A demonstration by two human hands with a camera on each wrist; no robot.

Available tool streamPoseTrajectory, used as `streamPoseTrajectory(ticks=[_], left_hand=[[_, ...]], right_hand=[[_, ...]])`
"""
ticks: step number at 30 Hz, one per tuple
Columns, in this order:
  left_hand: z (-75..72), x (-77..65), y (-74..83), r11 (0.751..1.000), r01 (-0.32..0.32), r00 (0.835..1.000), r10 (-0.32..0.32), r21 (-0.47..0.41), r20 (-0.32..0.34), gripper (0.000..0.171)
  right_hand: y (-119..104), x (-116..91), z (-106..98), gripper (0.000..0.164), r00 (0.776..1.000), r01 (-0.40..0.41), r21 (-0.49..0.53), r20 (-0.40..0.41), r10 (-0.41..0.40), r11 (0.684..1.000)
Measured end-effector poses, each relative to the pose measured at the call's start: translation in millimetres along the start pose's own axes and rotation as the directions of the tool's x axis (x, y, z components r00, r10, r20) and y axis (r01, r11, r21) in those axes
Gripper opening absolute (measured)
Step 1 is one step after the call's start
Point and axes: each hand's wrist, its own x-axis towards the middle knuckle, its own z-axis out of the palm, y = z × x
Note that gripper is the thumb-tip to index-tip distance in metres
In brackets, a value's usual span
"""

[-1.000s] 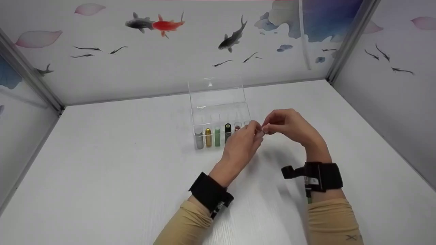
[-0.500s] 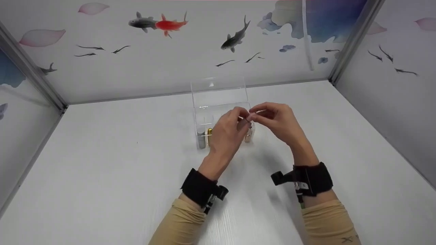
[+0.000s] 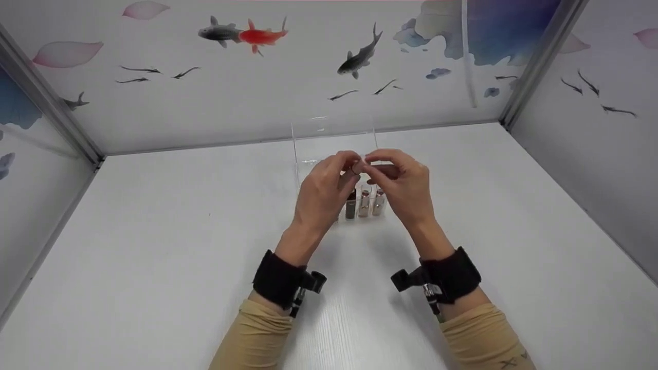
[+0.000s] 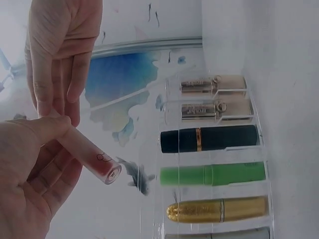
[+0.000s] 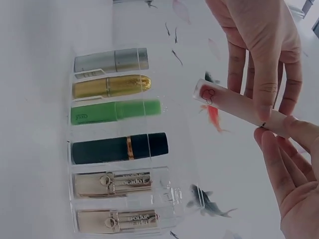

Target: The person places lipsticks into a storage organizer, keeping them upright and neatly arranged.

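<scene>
Over a clear plastic box (image 5: 72, 164), my hands meet fingertip to fingertip on a frosted pale-pink lip gloss tube (image 5: 234, 102). My left hand (image 3: 320, 192) grips its body between thumb and fingers. My right hand (image 3: 403, 187) pinches the opposite end, beside a thin dark ring. In the left wrist view, the tube's reddish, clear-tipped end points down toward the box. Upright in the box's slots stand two beige lipsticks (image 3: 365, 203), a black one (image 5: 99, 150), a green one (image 5: 117, 111), a gold one (image 4: 219, 209) and a silver one (image 5: 109, 62). In the head view my left hand hides the leftmost ones.
The box's transparent lid (image 3: 334, 136) stands raised at its back, close to the rear wall (image 3: 231, 103) printed with fish. A white table (image 3: 154, 246) spreads around the box, with side walls (image 3: 591, 133) left and right. Each wrist wears a black strap (image 3: 280, 280) with a camera.
Both hands have moved left and away from me with the lip gloss, from the box's right side to above it. The two beige lipsticks show again; the silver and gold ones became covered.
</scene>
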Motion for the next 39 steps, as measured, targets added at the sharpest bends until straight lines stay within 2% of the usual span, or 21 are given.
streamPoseTrajectory(ticks=[4,7,10,13,17,20,29,34,39], left_hand=[[-8.6,-1.1,-10.6,0.999,-0.038,0.999,0.037,0.033,0.039,0.027],[-16.9,-2.7,-19.6,0.996,-0.06,0.997,0.055,0.073,0.061,0.031],[-25.1,-3.4,-28.6,0.993,-0.056,0.997,0.05,0.104,0.062,0.029],[-32.6,-3.1,-35.9,0.989,-0.036,0.998,0.029,0.143,0.053,0.026],[-38.6,-1.8,-43.2,0.983,-0.006,0.999,-0.002,0.184,0.045,0.023],[-41.0,-1.4,-47.5,0.983,0.013,0.999,-0.022,0.184,0.049,0.021],[-44.3,-3.1,-53.9,0.98,0.099,0.987,-0.119,0.174,0.109,0.02],[-43.2,-3.5,-56.6,0.966,0.14,0.97,-0.178,0.217,0.167,0.02],[-41.1,-3.4,-58.3,0.946,0.173,0.945,-0.238,0.273,0.225,0.02]], right_hand=[[0.8,-0.7,13.8,0.018,0.995,0.09,-0.04,-0.032,-0.091,0.995],[0.8,-1.2,23.7,0.018,0.988,0.152,-0.113,-0.02,-0.156,0.982],[0.1,-1.7,32.7,0.02,0.977,0.211,-0.185,0.031,-0.209,0.96],[0.1,-1.9,40.8,0.024,0.969,0.244,-0.226,0.103,-0.226,0.943],[2.2,-1.9,49.6,0.03,0.953,0.272,-0.244,0.204,-0.224,0.931],[4.5,-1.6,55.4,0.032,0.941,0.284,-0.265,0.26,-0.215,0.921],[11.5,-2.9,65.7,0.035,0.916,0.293,-0.29,0.357,-0.181,0.911],[14.7,-4.7,70.2,0.035,0.906,0.282,-0.322,0.401,-0.14,0.904],[14.9,-5.8,73.9,0.037,0.899,0.251,-0.35,0.429,-0.083,0.903]])
